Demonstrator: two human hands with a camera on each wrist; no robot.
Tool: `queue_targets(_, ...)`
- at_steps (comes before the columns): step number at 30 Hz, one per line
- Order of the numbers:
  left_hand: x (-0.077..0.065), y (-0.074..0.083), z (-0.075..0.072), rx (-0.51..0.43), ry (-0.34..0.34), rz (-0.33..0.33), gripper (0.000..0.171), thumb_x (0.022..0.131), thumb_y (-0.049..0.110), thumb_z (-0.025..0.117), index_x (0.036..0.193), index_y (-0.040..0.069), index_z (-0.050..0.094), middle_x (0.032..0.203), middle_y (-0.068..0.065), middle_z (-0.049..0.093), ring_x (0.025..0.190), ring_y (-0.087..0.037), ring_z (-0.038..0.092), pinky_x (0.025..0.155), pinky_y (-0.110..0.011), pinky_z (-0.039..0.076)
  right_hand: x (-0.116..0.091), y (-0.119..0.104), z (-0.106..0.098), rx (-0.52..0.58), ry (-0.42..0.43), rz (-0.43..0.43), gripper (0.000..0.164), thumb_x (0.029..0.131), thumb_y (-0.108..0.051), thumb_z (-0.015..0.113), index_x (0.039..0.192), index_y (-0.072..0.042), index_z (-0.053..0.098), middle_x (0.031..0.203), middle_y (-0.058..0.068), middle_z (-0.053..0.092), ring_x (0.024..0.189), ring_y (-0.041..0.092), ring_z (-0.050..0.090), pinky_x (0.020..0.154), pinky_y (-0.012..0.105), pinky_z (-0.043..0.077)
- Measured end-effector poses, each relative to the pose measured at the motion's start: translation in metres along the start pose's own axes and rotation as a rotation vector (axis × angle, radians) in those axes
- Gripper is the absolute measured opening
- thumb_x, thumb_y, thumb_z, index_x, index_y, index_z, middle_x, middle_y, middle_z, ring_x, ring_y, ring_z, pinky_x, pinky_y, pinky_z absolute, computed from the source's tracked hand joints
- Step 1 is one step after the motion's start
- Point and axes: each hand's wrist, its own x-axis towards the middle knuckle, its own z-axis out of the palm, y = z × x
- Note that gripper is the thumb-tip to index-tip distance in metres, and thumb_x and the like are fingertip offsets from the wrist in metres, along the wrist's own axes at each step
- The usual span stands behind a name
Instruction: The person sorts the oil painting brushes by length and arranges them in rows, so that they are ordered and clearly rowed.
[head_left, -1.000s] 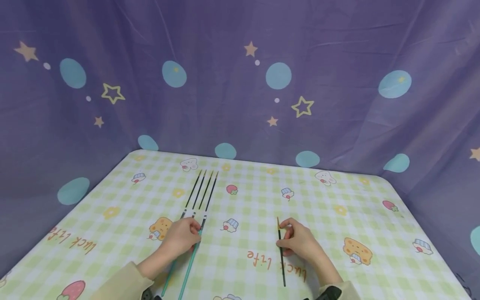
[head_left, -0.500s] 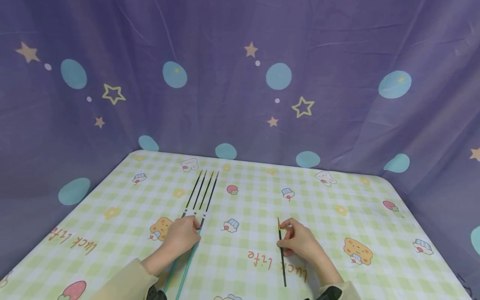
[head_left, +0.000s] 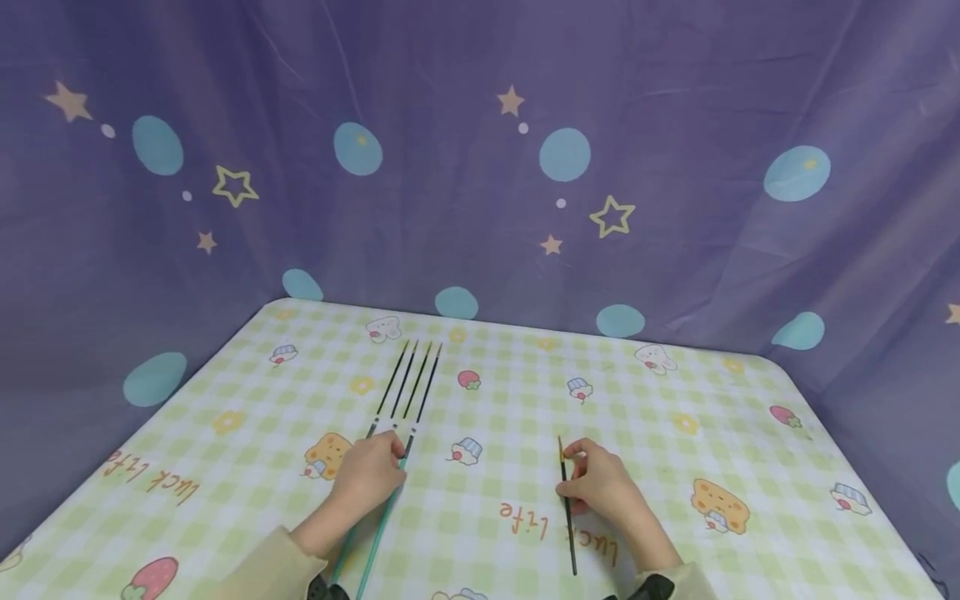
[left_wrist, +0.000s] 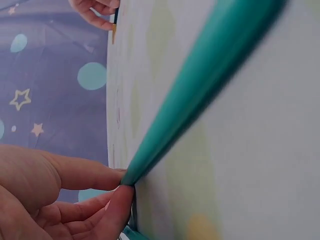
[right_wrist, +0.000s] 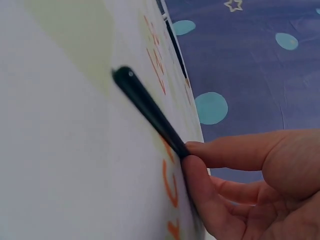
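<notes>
In the head view my left hand (head_left: 371,475) pinches a teal-handled paintbrush (head_left: 380,533) that lies on the table. The left wrist view shows its teal handle (left_wrist: 185,105) between thumb and index finger. A second teal paintbrush (head_left: 345,550) lies to its left, partly under my hand; a third one's ferrule shows between them, the rest covered. On the right, my right hand (head_left: 602,483) holds a thin black paintbrush (head_left: 571,533) with a golden tip, between thumb and fingertips. Its rounded handle end (right_wrist: 125,75) points towards the right wrist camera.
Several slim black paintbrushes (head_left: 431,379) lie side by side just beyond the teal ones, tips away from me. A checked tablecloth (head_left: 510,417) with printed cakes and strawberries covers the table. Behind its far edge hangs a purple curtain (head_left: 450,208).
The left hand has nudged the teal paintbrush slightly forward and left, nearer its neighbours. The right hand keeps its grip on the black paintbrush. The head view has shifted a little.
</notes>
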Motion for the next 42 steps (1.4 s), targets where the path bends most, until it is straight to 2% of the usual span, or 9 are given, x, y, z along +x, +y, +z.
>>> queue_targets(9,0.005,-0.003,0.002,-0.037,-0.025,-0.009,0.013,0.070,0.002,0.062,0.082,0.005,0.058,0.067,-0.001,0.054,0.058,-0.015,0.048,0.051,-0.027,0.038,0.003,-0.011,-0.002,-0.064,-0.002,0.036,0.035,0.072,-0.002,0.068,0.103,0.002,0.053,0.077,0.007,0.056,0.053,0.014,0.056,0.048,0.026,0.050)
queue_targets(14,0.004,-0.005,0.001,-0.055,-0.056,-0.024,0.014,0.070,0.002,0.064,0.081,0.005,0.057,0.065,-0.002,0.052,0.057,-0.015,0.046,0.049,-0.027,0.037,0.010,-0.015,0.000,-0.062,-0.032,0.007,0.031,0.074,-0.005,0.066,0.102,0.000,0.055,0.076,0.006,0.055,0.053,0.015,0.054,0.048,0.028,0.049)
queue_targets(22,0.004,-0.006,0.001,-0.107,-0.092,-0.083,0.015,0.069,-0.002,0.063,0.081,0.005,0.056,0.063,-0.003,0.052,0.046,-0.013,0.048,0.043,-0.024,0.040,0.041,-0.029,0.018,0.111,-0.110,-0.053,0.034,0.074,-0.001,0.063,0.107,0.001,0.053,0.076,0.008,0.054,0.057,0.014,0.056,0.051,0.029,0.052)
queue_targets(32,0.009,-0.003,0.002,-0.039,-0.076,-0.069,0.015,0.067,0.000,0.064,0.079,0.007,0.057,0.063,-0.002,0.052,0.055,-0.015,0.046,0.048,-0.025,0.036,0.097,-0.059,0.048,0.315,-0.028,-0.054,0.042,0.071,0.004,0.059,0.112,0.005,0.049,0.085,0.013,0.055,0.059,0.018,0.061,0.053,0.031,0.055)
queue_targets(42,0.005,-0.004,0.001,-0.051,-0.063,-0.033,0.014,0.068,0.001,0.063,0.080,0.006,0.058,0.064,0.000,0.053,0.056,-0.015,0.046,0.048,-0.026,0.036,0.131,-0.089,0.071,0.456,-0.002,-0.030,0.043,0.079,0.000,0.062,0.118,0.003,0.047,0.098,0.019,0.060,0.065,0.019,0.062,0.057,0.031,0.055)
